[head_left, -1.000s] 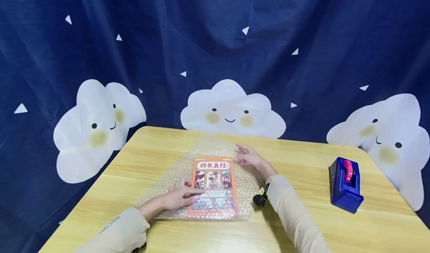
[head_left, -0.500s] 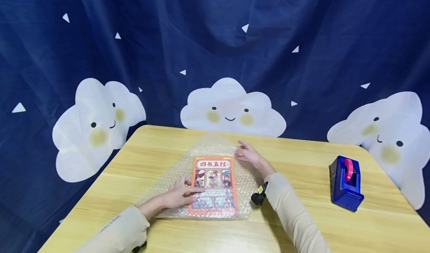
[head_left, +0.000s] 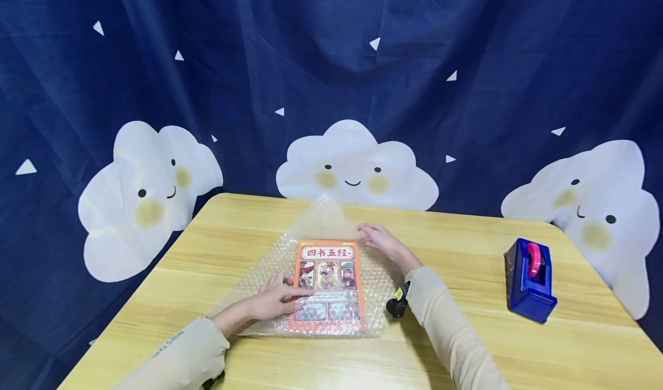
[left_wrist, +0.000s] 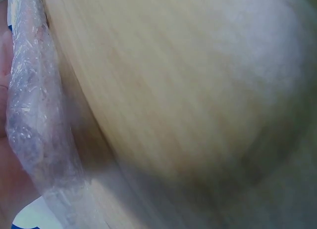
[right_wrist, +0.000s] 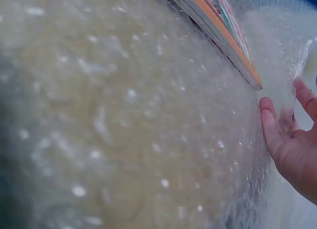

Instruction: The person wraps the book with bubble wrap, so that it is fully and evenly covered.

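Observation:
An orange-covered book with cartoon panels lies face up on a sheet of clear bubble wrap; clear wrap also covers its lower part. My left hand rests on the left edge of the book and wrap, index finger stretched across the cover. In the left wrist view, part of that hand shows beside the wrap's crinkled edge. Near the book's top right corner, my right hand holds the wrap's edge between thumb and fingers. The right wrist view shows this hand just off the book's corner.
A blue tape dispenser with a pink roll stands on the right side of the wooden table. A dark blue curtain with cloud faces hangs behind the table's far edge.
The wrap's far corner has risen a little above the table. My right fingers have drawn in and moved slightly left along its edge. The left hand and the book stay in place.

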A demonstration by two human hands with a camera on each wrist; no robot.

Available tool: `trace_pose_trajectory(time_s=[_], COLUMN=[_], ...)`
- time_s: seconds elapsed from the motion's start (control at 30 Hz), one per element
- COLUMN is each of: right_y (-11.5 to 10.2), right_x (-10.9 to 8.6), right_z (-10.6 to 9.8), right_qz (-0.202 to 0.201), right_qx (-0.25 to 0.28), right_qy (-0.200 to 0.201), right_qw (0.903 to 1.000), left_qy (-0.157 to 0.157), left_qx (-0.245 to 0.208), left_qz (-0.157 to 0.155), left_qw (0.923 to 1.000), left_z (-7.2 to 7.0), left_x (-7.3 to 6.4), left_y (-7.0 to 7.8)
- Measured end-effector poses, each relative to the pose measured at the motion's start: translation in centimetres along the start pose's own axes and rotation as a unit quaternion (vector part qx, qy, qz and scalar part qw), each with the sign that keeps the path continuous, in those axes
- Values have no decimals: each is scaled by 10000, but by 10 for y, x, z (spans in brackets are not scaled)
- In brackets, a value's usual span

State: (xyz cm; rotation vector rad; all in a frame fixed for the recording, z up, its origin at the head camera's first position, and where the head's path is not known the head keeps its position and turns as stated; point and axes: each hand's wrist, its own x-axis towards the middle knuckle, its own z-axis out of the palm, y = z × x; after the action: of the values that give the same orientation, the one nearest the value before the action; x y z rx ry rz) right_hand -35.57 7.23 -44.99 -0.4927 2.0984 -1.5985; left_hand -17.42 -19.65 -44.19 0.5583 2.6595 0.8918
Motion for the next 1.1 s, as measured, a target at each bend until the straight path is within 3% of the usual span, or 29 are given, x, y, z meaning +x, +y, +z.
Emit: trace_pose_trajectory(time_s=[0.17,0.37,0.5,0.6,0.73,0.83,0.97,1.1], right_y=[3,-3,-9,-12,-14,-13,-13,-13], right_x=[-3,-2,-2,-2,-3,-4,-3,-3], right_z=[4,15,23,28,34,36,38,40], right_qz=[-172,5,14,-241,-605,-522,-273,-279], right_qx=[-216,-1247,-1747,-1974,-2538,-2881,-2948,-2960], right_qy=[243,884,861,764,732,730,624,580], right_qw=[9993,9882,9808,9770,9626,9534,9531,9530], left_qy=[27,51,59,58,55,66,35,-52], left_qx=[-12,-16,-20,-35,-37,16,-45,-225], left_qz=[-19,-61,-56,-21,10,13,87,194], left_qw=[10000,10000,10000,10000,10000,10000,9999,9995], left_z=[0,0,0,0,0,0,-1,-3], left_x=[0,1,1,1,0,0,0,-1], left_y=[1,1,2,3,4,4,2,1])
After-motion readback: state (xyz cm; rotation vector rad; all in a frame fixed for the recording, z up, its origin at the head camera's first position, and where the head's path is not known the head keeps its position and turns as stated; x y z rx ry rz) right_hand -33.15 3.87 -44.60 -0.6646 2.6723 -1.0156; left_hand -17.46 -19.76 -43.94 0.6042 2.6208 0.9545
